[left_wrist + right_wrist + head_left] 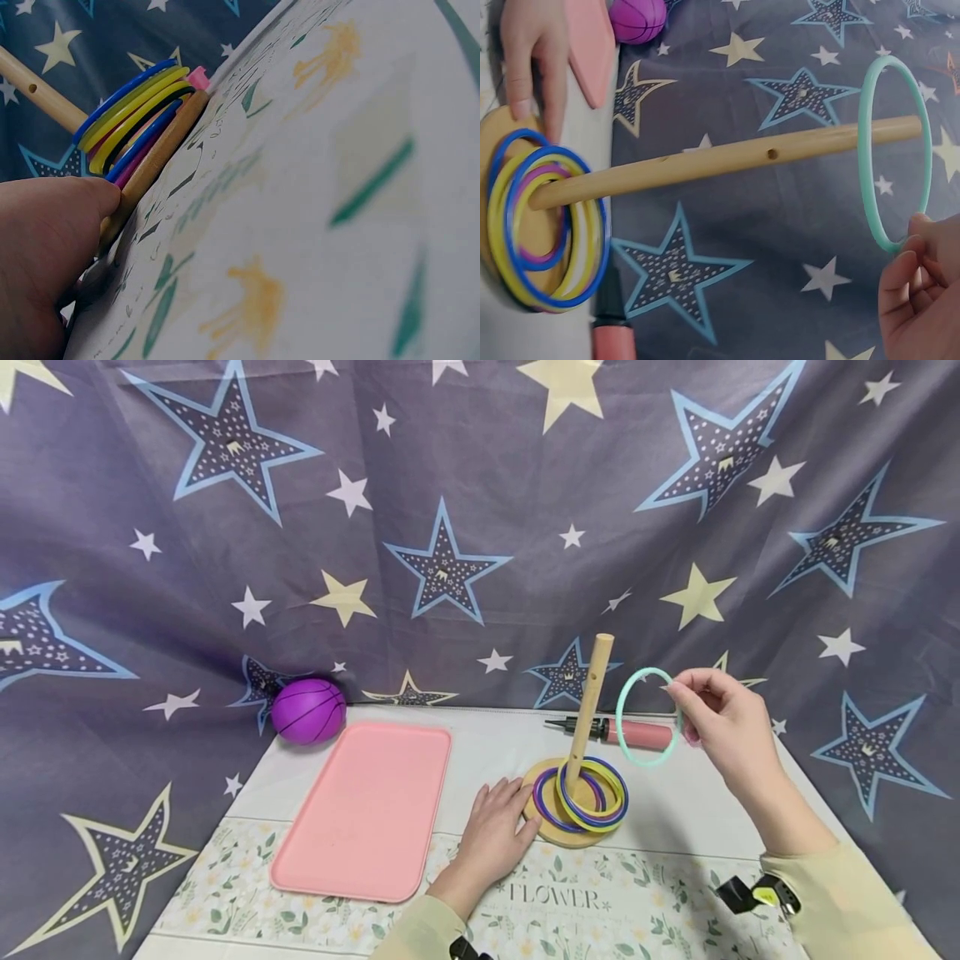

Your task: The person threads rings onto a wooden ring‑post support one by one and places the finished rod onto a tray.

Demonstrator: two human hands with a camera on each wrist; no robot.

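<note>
Here, from the left: purple ball [308,710] sits at the table's [675,810] far left corner, just beside the pink tray [365,810], which lies flat. Left hand [491,835] rests palm-down on the table, fingers straight, fingertips [525,793] touching the edge of the round wooden base [542,827]. Peg [588,714] stands on the base, tilted slightly right. Blue, yellow and purple rings [588,795] lie stacked around the peg's foot. Pink pump [626,732] lies behind the peg. Right hand [723,718] is raised, thumb and fingers pinching the mint-green ring [648,717] by its right edge. Ring is held upright in the air, just right of the peg's top, not yet over it.
</note>
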